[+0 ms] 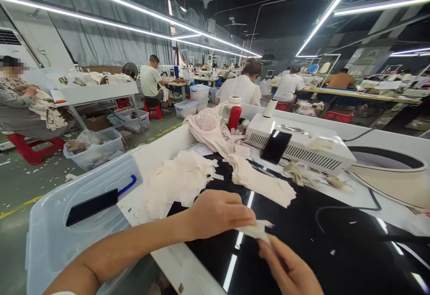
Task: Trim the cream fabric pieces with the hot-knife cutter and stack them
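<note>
Over the glossy black tabletop (302,250), both of my hands are closed on one small cream fabric piece (257,230). My left hand (220,214) grips its left end, fingers curled with the knuckles up. At its lower right end, my right hand (285,263) pinches it between thumb and fingers. Beyond my left hand lies a loose heap of cream fabric pieces (183,176). A flatter stack of cream fabric strips (262,181) rests on the black surface past the held piece.
A phone (276,146) leans on a white vented box (298,138). Another phone (92,206) lies on a translucent bin lid (50,241) at left. A red bottle (234,118), bundled cream cloth (208,129) and a sun visor (389,169) sit around the table's back and right. Several people work beyond.
</note>
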Tool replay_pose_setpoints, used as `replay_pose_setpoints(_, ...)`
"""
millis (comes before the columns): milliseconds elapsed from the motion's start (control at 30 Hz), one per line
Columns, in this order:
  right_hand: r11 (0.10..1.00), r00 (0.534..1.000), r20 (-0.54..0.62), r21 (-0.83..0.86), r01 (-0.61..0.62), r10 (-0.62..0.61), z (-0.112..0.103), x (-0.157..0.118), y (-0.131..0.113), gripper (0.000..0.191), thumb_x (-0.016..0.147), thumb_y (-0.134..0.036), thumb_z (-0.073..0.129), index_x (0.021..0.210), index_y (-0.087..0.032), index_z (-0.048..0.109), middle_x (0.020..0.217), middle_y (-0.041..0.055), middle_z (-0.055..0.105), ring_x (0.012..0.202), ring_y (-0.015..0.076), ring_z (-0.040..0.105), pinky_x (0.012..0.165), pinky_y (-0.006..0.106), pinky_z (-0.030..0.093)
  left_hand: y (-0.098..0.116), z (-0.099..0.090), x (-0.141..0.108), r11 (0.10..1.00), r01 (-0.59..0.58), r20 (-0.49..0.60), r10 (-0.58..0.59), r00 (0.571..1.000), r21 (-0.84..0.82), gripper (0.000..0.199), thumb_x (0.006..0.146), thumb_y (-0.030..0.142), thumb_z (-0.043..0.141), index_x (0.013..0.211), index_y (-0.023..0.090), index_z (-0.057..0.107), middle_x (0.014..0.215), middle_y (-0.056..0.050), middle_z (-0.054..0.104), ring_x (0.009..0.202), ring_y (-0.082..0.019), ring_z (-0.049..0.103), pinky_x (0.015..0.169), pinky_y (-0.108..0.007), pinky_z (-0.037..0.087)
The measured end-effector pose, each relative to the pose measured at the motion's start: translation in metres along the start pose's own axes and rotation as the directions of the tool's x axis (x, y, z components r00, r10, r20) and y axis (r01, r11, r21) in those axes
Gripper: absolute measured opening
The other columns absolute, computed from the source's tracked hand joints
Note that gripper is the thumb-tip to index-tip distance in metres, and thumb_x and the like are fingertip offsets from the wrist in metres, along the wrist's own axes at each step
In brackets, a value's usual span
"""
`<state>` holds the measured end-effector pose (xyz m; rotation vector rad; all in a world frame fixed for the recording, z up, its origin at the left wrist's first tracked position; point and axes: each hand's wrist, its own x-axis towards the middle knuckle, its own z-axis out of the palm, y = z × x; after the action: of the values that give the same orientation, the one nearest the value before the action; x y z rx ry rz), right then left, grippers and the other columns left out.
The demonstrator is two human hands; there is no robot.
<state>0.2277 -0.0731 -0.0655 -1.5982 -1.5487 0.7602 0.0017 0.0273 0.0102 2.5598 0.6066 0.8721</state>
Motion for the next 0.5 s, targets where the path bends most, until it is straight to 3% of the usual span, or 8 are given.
replay_pose_setpoints(67, 0.983, 0.991, -0.068, -0.154, 0.103, -0.114, -0.013, 0.016, 0.021, 0.035, 0.098, -0.048, 0.058, 0.118, -0.028, 0.078, 0.103, 0.0051, 0.081, 0.087, 0.0217, 0.077, 0.074, 0.025, 0.061, -0.002, 0.010, -0.002, 0.961, -0.197, 0.075, 0.186, 0.980, 0.196, 0.047, 0.111, 0.058, 0.043, 0.104, 0.027, 0.078, 0.081, -0.003, 0.069, 0.070, -0.015, 0.060, 0.063, -0.027, 0.043)
replay_pose_setpoints(167, 0.870, 0.938, -0.147, -0.441, 0.222, -0.314, -0.015, 0.027, 0.051, 0.039, 0.102, -0.029, 0.045, 0.129, -0.027, 0.072, 0.108, 0.0063, 0.080, 0.089, 0.0220, 0.078, 0.075, 0.029, 0.063, -0.006, 0.038, -0.014, 0.887, -0.359, 0.197, 0.312, 0.930, 0.291, 0.045, 0.102, 0.067, 0.057, 0.097, 0.025, 0.075, 0.085, -0.003, 0.072, 0.069, -0.015, 0.061, 0.059, -0.028, 0.043)
replay_pose_setpoints(300, 0.612, 0.859, -0.147, -0.760, 0.220, -0.491, -0.009, 0.019, 0.059, 0.059, 0.090, -0.001, 0.037, 0.138, -0.022, 0.065, 0.123, 0.0105, 0.076, 0.110, 0.0281, 0.073, 0.091, 0.042, 0.061, -0.009, 0.067, -0.031, 0.866, -0.392, 0.203, 0.342, 0.917, 0.311, 0.046, 0.101, 0.066, 0.061, 0.111, 0.022, 0.073, 0.113, -0.004, 0.077, 0.098, -0.018, 0.070, 0.080, -0.030, 0.051)
replay_pose_setpoints(400, 0.538, 0.866, -0.105, -0.818, 0.205, -0.490, -0.012, 0.007, 0.041, 0.070, 0.085, 0.009, 0.036, 0.143, -0.021, 0.060, 0.135, 0.0101, 0.072, 0.122, 0.0294, 0.067, 0.099, 0.045, 0.057, -0.008, 0.070, -0.037, 0.877, -0.375, 0.200, 0.326, 0.924, 0.300, 0.039, 0.104, 0.057, 0.062, 0.117, 0.021, 0.070, 0.119, -0.003, 0.075, 0.106, -0.019, 0.069, 0.090, -0.034, 0.052)
replay_pose_setpoints(500, 0.495, 0.879, -0.027, -0.835, 0.242, -0.476, -0.013, 0.003, 0.024, 0.072, 0.079, 0.014, 0.036, 0.132, -0.023, 0.067, 0.126, 0.0066, 0.076, 0.115, 0.0273, 0.070, 0.094, 0.042, 0.058, -0.009, 0.068, -0.040, 0.895, -0.360, 0.225, 0.305, 0.925, 0.265, 0.032, 0.098, 0.049, 0.074, 0.114, 0.021, 0.070, 0.119, -0.004, 0.074, 0.106, -0.020, 0.068, 0.092, -0.034, 0.053)
